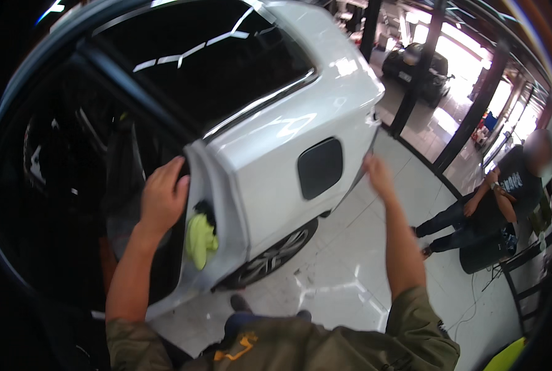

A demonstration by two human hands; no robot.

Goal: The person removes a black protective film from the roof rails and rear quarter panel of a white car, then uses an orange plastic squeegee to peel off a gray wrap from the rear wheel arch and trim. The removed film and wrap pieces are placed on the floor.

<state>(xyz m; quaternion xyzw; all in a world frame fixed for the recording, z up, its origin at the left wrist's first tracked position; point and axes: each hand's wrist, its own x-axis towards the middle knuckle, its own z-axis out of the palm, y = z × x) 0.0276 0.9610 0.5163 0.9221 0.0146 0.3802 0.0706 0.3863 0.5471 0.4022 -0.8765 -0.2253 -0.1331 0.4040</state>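
A white car body (273, 154) fills the middle, with a dark rear side window and a dark rounded-square fuel flap area (321, 168). My left hand (163, 195) rests against the edge of the open door frame (226, 191), fingers stretched and thumb apart. Below it, a yellow-green cloth (200, 241) with a black part hangs at the door jamb. Out by the car's rear lower edge is my right hand (379, 176), raised beside a thin dark edge. Its fingers are blurred and turned away, so whether it grips anything is unclear.
A rear wheel (276, 256) stands close to my feet. At the right, a person (510, 179) in dark clothes sits near a black box-shaped object (486, 252), with a thin cable on the tiled floor. Behind dark-framed glass is a black car (418, 68).
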